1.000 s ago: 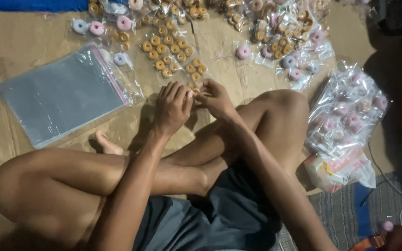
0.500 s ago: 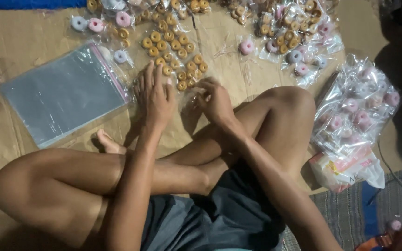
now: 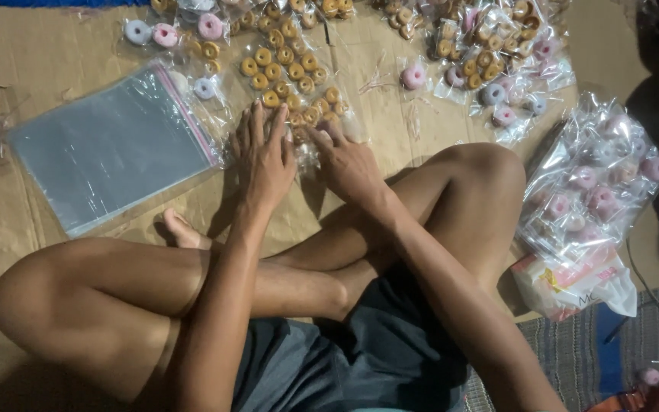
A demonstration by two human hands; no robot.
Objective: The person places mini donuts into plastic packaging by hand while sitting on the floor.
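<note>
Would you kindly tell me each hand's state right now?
Left hand: open, flat on the wrapped yellow rings, holding nothing.
Right hand: open, fingertips on them.

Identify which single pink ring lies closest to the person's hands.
The pink ring lying alone on the cardboard, up and right of the right hand; other pink rings lie farther off.

I see my own body from above: both arms are bare to the edge of view, with no sleeves, watch or bracelet showing. My left hand [image 3: 265, 156] and right hand [image 3: 348, 164] are bare too, no rings or gloves. I wear dark grey shorts [image 3: 360, 358] of a soft, creased fabric. My legs and the one visible foot [image 3: 184, 229] are bare, without socks or shoes.
</note>
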